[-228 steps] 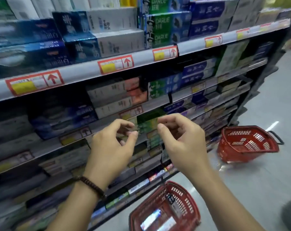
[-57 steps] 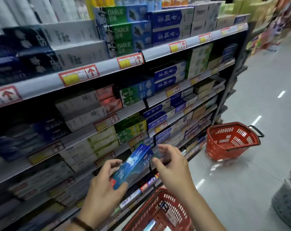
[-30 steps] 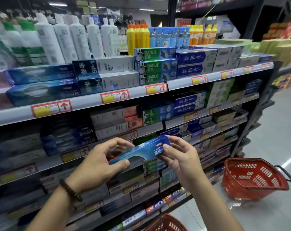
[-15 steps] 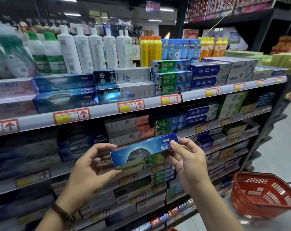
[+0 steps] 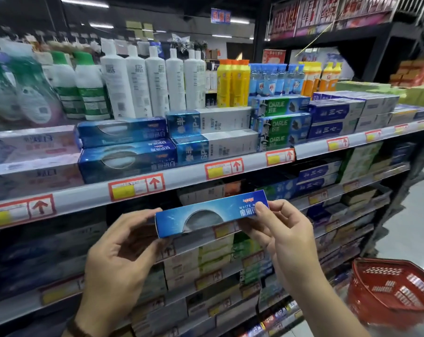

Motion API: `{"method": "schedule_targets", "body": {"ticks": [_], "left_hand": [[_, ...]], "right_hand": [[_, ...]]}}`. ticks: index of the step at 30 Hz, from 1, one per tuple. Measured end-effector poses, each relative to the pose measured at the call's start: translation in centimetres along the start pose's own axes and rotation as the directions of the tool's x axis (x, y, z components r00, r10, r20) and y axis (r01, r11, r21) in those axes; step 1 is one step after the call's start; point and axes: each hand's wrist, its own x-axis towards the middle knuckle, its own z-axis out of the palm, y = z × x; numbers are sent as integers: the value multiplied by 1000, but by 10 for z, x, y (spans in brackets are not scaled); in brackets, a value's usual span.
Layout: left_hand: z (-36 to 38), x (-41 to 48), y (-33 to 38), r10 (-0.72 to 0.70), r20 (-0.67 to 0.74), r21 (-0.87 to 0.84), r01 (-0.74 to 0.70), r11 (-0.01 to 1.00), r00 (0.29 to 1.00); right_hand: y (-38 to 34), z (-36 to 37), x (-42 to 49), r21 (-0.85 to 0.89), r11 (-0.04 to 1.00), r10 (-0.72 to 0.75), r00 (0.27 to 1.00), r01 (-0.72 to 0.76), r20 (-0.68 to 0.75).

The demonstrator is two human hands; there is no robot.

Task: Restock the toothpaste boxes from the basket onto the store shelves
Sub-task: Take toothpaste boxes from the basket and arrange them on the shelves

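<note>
I hold a long blue toothpaste box [image 5: 211, 214] level in front of the shelves, just under the upper shelf rail [image 5: 89, 195]. My left hand [image 5: 123, 259] grips its left end, thumb on top and fingers curled underneath. My right hand [image 5: 284, 234] pinches its right end. Two matching blue boxes [image 5: 125, 147] lie stacked on the upper shelf above and left of the held box. A red basket [image 5: 391, 293] stands on the floor at the lower right; its contents are hidden.
The upper shelf also carries pale pink boxes [image 5: 31, 156], white-and-blue boxes [image 5: 213, 135] and green Darlie boxes [image 5: 281, 125]. White bottles [image 5: 147, 81] stand behind them. Lower shelves are packed with more boxes. The aisle floor [image 5: 410, 215] runs along the right.
Both hands have carried the blue box up from near the basket to just below the upper shelf, and it now lies level. My view has tilted upward, so the near basket has left view.
</note>
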Motion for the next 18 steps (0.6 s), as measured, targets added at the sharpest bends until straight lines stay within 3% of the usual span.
{"method": "schedule_targets", "body": {"ticks": [6,11,15,18], "left_hand": [[-21,16,-4,-56,-180,-178,24,984,982],[-37,38,-2,-27,-351,-166,-33,986,936],[-51,50,2,68,-439,-35,-93,995,896],[-65,59,5,165,-458,177,-93,980,873]], "right_hand": [[6,35,3,-28,996,-80,993,83,88],[6,66,14,-42,991,-123,983,130,134],[5,90,29,-134,974,-157,970,183,185],[2,108,42,-169,958,-196,960,231,200]]}}
